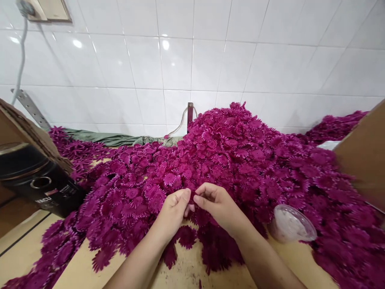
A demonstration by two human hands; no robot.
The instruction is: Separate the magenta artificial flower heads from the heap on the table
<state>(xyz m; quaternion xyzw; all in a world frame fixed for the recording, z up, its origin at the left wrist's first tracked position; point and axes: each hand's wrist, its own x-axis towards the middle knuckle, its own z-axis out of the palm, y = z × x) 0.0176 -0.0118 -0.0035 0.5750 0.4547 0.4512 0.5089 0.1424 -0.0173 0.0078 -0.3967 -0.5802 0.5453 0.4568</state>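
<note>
Our left hand [174, 206] and right hand [219, 205] meet at the near edge of the heap, thumbs facing, both seemingly pinching one small magenta flower piece [193, 196] between the fingertips; most of it is hidden, so we cannot tell which part each side grips. It sits just above the heap of magenta flowers [231, 156], roughly midway across our view. To handle it well, we would pinch lightly, close to its middle, since the fringed petals look thin and probably bend or tear if pulled at the tips. Small movements of thumb and forefinger should be enough, with both wrists low so that neither sleeveless forearm [264, 257] sweeps loose flowers along the tabletop [180, 277]. Working over the barer patch nearest us would make the piece easier to see, as its colour blends into everything behind it. We would also mind the clear tub [293, 224] beside our right forearm, because a wide elbow could tip it, while the black bottle [45, 180] stands well apart on the left.
</note>
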